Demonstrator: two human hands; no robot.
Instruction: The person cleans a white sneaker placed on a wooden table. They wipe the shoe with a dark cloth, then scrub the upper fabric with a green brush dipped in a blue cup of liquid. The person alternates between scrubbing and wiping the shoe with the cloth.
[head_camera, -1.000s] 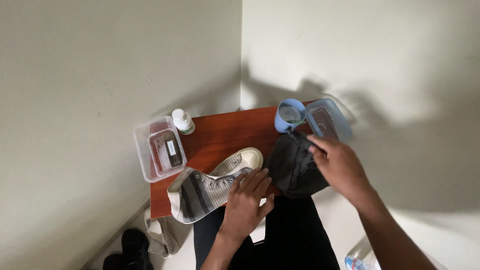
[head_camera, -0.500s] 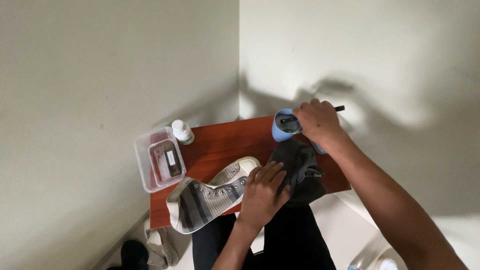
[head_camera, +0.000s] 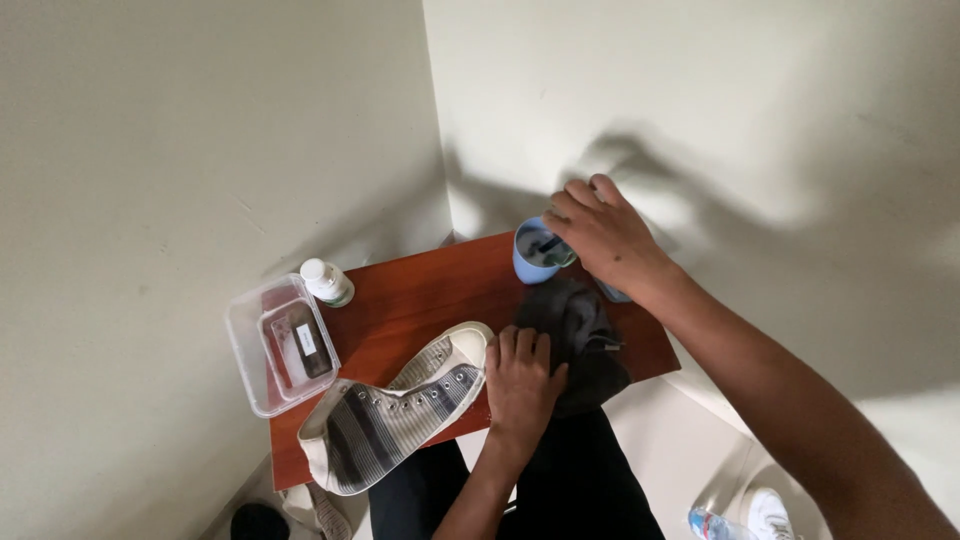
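Head view. Left hand (head_camera: 522, 380) flat, fingers spread, pressing toe end of white high-top sneaker (head_camera: 400, 415) onto red-brown table (head_camera: 420, 295); dark grey cloth (head_camera: 580, 335) just right of it. Right hand (head_camera: 605, 235) over blue cup (head_camera: 535, 255), fingertips pinched on dark slender tool in cup. Step, judged: loading tool with liquid. Next calls for steady lift, sneaker held firm.

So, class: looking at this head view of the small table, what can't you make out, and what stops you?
- Inside of the blue cup: covered by the right hand.
- Dark cloth: partly under the left hand.
- Contents of the clear plastic box: too small.
- Water bottle: cut off by the bottom edge.
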